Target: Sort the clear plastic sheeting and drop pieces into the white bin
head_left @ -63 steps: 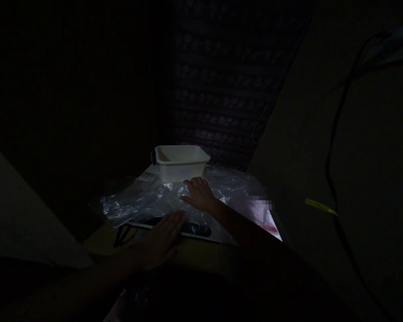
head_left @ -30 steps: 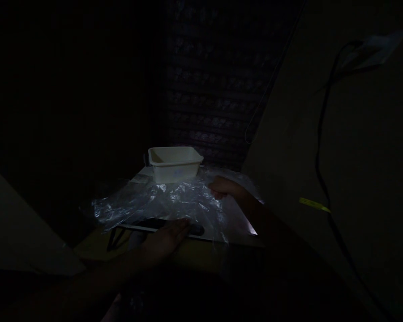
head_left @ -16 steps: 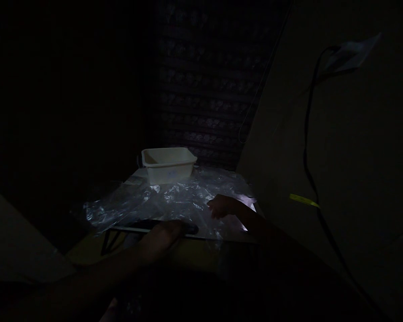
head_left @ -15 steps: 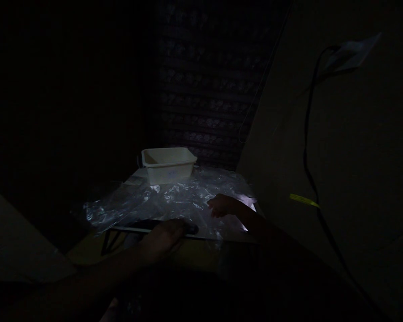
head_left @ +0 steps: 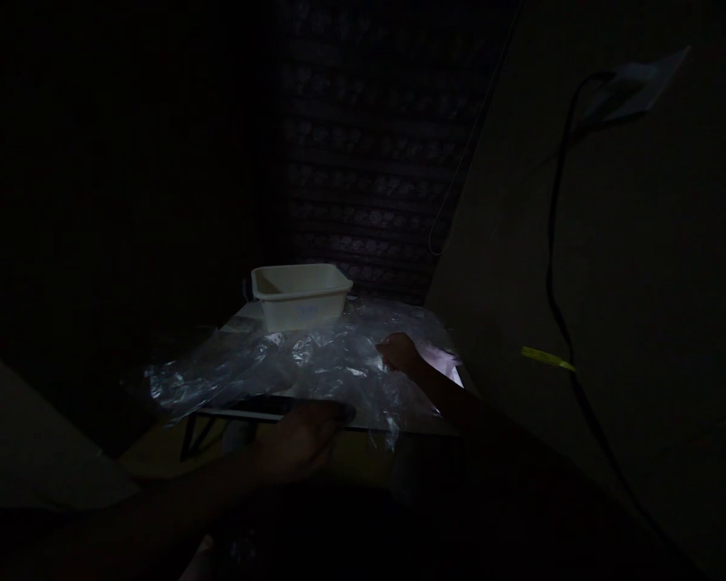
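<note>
The scene is very dark. Clear crinkled plastic sheeting (head_left: 332, 359) is spread over a small table (head_left: 420, 421). My right hand (head_left: 399, 353) is closed on the plastic, right of the middle of the table. At the front edge, my left hand (head_left: 299, 436) is closed around or against a dark long object (head_left: 263, 403); shadow hides its fingers in part. A cream plastic tub (head_left: 302, 298) stands upright at the back left of the table, beyond both hands.
A wall on the right carries a socket plate (head_left: 635, 89) with a black cable (head_left: 553, 234) hanging down and a yellow tag (head_left: 548, 358). A patterned curtain (head_left: 369, 161) hangs behind the table. A bright patch (head_left: 444, 363) glows under the plastic at the right.
My right hand has moved slightly away from me and closed more tightly, with the plastic bunching near it. My left hand has shifted slightly toward me.
</note>
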Demonstrator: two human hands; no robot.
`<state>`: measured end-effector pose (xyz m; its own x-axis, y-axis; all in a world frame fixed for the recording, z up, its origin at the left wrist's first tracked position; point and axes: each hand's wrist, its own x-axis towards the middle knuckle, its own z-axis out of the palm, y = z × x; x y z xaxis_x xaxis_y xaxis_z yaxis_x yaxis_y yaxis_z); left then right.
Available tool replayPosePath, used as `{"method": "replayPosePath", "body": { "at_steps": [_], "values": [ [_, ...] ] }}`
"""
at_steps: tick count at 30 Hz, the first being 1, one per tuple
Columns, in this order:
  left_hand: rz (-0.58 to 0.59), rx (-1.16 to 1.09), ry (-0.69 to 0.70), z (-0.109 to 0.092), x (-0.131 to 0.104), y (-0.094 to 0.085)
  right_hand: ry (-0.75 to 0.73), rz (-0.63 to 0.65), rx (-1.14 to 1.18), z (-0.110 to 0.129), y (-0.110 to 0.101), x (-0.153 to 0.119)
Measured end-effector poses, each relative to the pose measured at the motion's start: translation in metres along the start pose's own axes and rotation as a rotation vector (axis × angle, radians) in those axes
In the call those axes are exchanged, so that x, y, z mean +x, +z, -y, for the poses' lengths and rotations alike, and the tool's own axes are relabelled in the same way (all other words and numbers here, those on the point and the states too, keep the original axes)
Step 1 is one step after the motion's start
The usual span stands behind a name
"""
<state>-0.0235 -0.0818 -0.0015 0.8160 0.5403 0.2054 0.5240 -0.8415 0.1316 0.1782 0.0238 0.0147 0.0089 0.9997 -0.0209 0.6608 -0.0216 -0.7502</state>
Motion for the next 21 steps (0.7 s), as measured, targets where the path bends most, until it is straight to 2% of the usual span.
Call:
{"method": "replayPosePath", "body": {
  "at_steps": [3, 7, 10, 14, 21],
  "values": [
    [0.013, 0.012, 0.024, -0.003, 0.008, -0.007, -0.039, -0.042, -0.149, -0.002, -0.002, 0.003],
    [-0.017, 0.081, -0.049, 0.006, 0.029, -0.009, -0.098, -0.109, -0.256, -0.001, -0.006, 0.003],
    [0.036, 0.159, -0.030, 0.017, 0.047, -0.002, -0.134, -0.141, -0.305, 0.001, -0.007, 0.002],
    [0.046, 0.237, -0.051, 0.022, 0.064, 0.010, -0.160, -0.173, -0.307, 0.001, -0.006, 0.004],
    [0.043, 0.291, -0.112, 0.025, 0.069, 0.018, -0.184, -0.165, -0.294, 0.000, -0.006, 0.005]
  ]
}}
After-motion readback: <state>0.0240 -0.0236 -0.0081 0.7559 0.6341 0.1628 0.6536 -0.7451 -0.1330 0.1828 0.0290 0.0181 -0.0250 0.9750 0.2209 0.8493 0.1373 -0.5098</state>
